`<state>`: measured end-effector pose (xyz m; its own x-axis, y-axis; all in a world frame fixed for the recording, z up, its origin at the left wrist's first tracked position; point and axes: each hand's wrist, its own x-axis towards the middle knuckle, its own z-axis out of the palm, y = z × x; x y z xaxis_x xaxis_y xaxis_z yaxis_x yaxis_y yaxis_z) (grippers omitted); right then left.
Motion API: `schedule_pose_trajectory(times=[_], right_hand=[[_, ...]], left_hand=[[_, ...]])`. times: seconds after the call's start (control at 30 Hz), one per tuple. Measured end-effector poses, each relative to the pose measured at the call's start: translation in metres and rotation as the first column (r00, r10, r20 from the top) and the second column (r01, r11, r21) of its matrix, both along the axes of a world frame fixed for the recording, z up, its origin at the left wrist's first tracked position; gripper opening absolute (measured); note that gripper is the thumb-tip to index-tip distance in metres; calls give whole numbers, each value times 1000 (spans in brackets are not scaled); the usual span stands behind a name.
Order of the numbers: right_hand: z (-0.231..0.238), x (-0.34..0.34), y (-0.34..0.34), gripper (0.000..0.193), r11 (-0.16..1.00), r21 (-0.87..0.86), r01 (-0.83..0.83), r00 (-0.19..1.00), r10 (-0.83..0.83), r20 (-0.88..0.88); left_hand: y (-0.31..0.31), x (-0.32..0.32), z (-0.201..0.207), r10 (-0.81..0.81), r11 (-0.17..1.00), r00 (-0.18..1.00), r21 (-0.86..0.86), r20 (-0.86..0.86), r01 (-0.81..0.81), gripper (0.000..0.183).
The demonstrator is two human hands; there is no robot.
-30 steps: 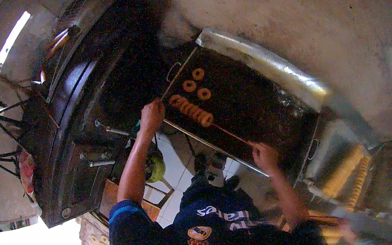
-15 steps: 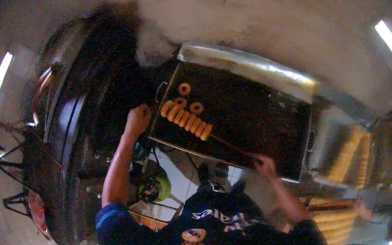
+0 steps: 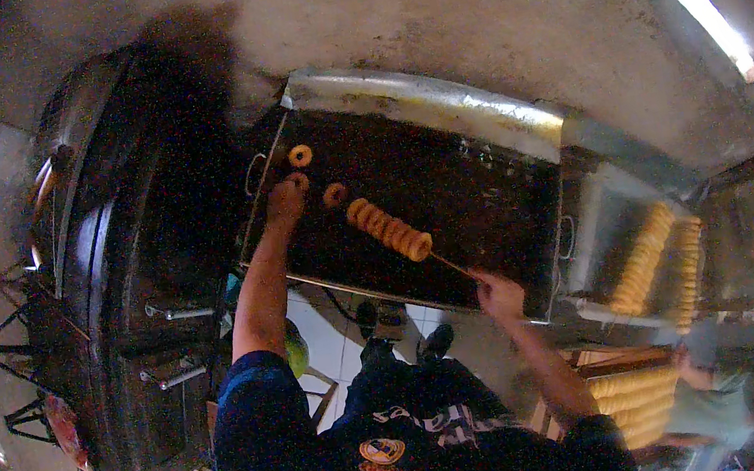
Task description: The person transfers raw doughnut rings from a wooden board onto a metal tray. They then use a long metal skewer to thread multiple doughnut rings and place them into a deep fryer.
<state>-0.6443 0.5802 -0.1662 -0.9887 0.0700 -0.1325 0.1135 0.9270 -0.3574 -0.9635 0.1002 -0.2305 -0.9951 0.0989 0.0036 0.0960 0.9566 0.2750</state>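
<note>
Counting two hands, one dark pan (image 3: 454, 167) with two wire handles (image 3: 248, 176), one stick (image 3: 451, 264) and three loose rings (image 3: 308, 155) near the pan's left side. On the stick, a row (image 3: 388, 230) of roughly seven rings; exact count uncertain due to overlap. Left hand (image 3: 283, 200) at the middle loose ring, fingertips on it or right beside it; can't tell whether gripping. Right hand (image 3: 501, 295) closed round the near end of the stick, by the pan's front edge. Row slanting up-left over the pan, far end just beside the rightmost loose ring. Off to the right, one metal tray (image 3: 600, 214) with two lines of yellow rings (image 3: 642, 258); below that, one wood-edged tray (image 3: 620, 354) with more lines, too blurred to count, plus one co-worker (image 3: 710, 410). Versus half a second ago: left hand now in over the pan, previously at its left edge; row now farther right, no longer overlapping the loose rings; loose count unchanged at three.
</note>
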Motion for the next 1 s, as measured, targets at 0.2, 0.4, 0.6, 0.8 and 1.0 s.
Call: schedule_pose_trajectory(times=[0.2,0.4,0.6,0.8,1.0], right_hand=[[-87,-36,19,38,993,-113,-29,1000,30,8],[-8,-63,-43,38,999,1,-51,995,50,91],[-79,-69,-56,37,965,-224,138,970,-86,229],[-136,-88,-72,35,967,-140,211,977,-214,-8],[-60,-139,-129,49,994,-96,44,999,-41,31]], left_hand=[[37,5,62,-222,914,970,367,96,173,35],[-32,-23,15,49,999,991,-27,127,-46,34],[-77,-78,5,-109,994,993,-28,-33,108,25],[-24,-47,76,-126,969,912,148,-390,197,21],[-37,-5,76,91,964,963,266,-253,-21,20]])
